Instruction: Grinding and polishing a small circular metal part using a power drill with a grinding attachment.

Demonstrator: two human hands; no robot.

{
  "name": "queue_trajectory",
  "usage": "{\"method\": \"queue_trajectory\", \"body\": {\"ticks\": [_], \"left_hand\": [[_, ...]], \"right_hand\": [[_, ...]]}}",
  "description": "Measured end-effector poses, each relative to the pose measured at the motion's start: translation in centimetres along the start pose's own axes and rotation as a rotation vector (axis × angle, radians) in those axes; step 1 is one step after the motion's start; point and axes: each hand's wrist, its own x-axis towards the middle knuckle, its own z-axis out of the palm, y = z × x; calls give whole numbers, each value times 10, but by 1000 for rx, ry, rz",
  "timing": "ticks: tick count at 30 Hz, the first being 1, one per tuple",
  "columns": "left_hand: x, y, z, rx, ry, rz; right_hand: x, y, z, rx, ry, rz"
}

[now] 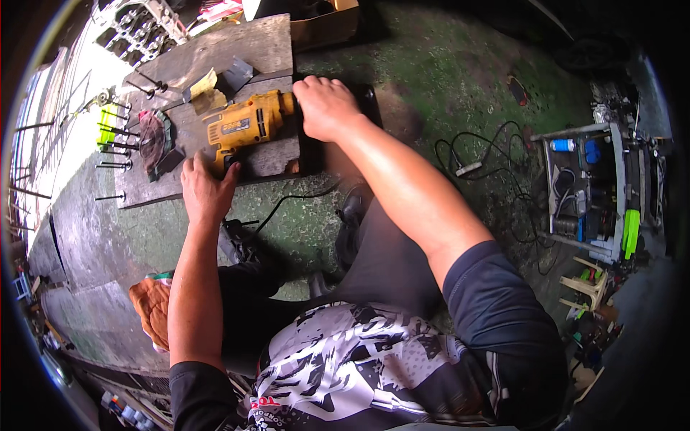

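A yellow power drill (248,122) lies on its side on a worn wooden board (269,57), its nose pointing right. My left hand (207,190) is closed round the drill's handle at the board's near edge, the thumb on the right. At the drill's front end, my right hand (327,108) has its fingers curled over the nose; whatever is inside that grip is hidden. Left of the drill lie a dark reddish rag (154,136) and several engine valves (118,147) with thin stems. Behind the drill are a piece of yellow paper (206,90) and a grey folded sheet (237,74).
A metal cylinder head (140,32) stands at the far left, near a cardboard box (327,25). Black cable (496,144) loops over the green floor at right, beside a tool rack (578,183). An orange-brown cloth (151,309) sits by my left forearm.
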Motion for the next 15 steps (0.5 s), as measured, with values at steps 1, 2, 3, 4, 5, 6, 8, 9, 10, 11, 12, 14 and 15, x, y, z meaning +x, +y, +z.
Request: {"method": "queue_trajectory", "body": {"ticks": [1, 2, 3, 4, 5, 6, 8, 9, 10, 11, 12, 14, 15], "left_hand": [[0, -5, 0, 7, -9, -12], [1, -5, -1, 10, -12, -18], [1, -4, -1, 12, -13, 3], [2, -3, -2, 10, -51, -6], [4, -3, -2, 11, -88, -25], [5, -3, 0, 14, -87, -18], [4, -3, 2, -2, -47, -5], [5, -2, 1, -4, -38, 4], [5, -1, 1, -5, -38, -2], [5, 0, -1, -6, -30, 1], [4, 1, -4, -6, -21, 1], [0, 5, -14, -31, -89, -54], [-1, 1, -17, -31, -101, -59]], "right_hand": [[6, -9, -1, 1, -28, 23], [13, -11, -2, -9, -27, 44], [16, -11, -4, -29, -38, 35], [17, -9, -5, -50, -49, 26], [17, -7, -3, -47, -44, 33], [18, -6, -1, -47, -16, 33], [19, -4, 3, -49, 9, 32], [18, -5, 5, -60, 30, 32], [19, -5, 6, -71, 51, 30], [20, -8, 6, -70, 48, 21], [21, -10, 5, -73, 31, 25], [22, -14, 6, -104, 33, 11], [25, -18, 6, -107, 22, 9]]}}
